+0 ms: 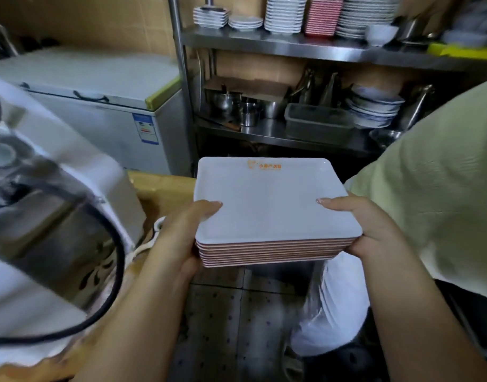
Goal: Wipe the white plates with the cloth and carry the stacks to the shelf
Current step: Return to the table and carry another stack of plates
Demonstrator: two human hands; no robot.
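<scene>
Plate stack (272, 205): white top, orange logo at 12 o'clock, pink edges. Shelf (305, 48) at 12: steel grey. Freezer (99, 106) at 10: white, green trim.

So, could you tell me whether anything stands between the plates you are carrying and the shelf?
Nothing visible blocks the way: the stack of plates, held by left hand and right hand, faces the shelf directly.

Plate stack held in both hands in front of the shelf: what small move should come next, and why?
Probably carry the plate stack forward and up toward the shelf. Left hand and right hand grip its two sides, thumbs on the top plate, and it hangs in the air below the top shelf, where other stacks already stand.
</scene>
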